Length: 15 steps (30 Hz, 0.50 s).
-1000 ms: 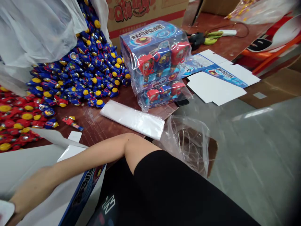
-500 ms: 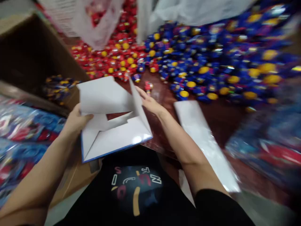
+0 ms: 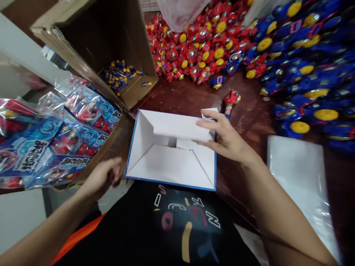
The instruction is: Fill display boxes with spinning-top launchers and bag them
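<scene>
A white card box with blue outer edges lies in front of my body, its inside facing up and its flaps partly folded inward. My right hand is at the box's right side, fingers apart, over a white flap that it touches or nearly touches. My left hand is off the box, just left of its edge, with the fingers curled and slightly blurred. Beyond my right hand, a single red toy rests on the dark red table.
A large cardboard carton with small blue-yellow pieces stands at the upper left. Bagged toys fill the left. Piles of red toys and blue toys cover the back. Clear plastic bags lie at the right.
My left hand has let go of the box. The box has turned and now lies flatter, with a flap folded inward. My right hand has moved over its right edge. The view has shifted left.
</scene>
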Available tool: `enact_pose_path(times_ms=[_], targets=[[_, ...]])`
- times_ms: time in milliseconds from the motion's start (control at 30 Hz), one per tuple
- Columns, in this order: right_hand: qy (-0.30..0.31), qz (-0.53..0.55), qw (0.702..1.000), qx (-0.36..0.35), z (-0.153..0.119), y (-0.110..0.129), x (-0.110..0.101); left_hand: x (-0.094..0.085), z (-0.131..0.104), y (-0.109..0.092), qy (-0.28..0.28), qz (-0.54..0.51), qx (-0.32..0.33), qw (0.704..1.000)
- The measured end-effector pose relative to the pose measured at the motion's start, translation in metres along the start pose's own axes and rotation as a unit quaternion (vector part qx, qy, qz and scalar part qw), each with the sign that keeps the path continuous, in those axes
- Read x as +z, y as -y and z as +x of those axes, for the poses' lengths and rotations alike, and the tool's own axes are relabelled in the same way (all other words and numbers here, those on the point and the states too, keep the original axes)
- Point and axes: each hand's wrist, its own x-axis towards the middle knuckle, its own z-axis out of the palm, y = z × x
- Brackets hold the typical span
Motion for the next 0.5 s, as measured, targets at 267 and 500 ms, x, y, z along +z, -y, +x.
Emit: enact_pose_path(times_ms=[267, 500], targets=[[0.117, -0.190, 0.962, 0.156, 0.077, 0.037, 0.038, 0.044, 0.010, 0.089, 0.065, -0.111, 0.040, 0.991], [-0.036, -0.112, 0.968, 0.223, 0.068, 0.030, 0.049, 0.088, 0.037, 0.053, 0.062, -0.198, 0.235, 0.950]])
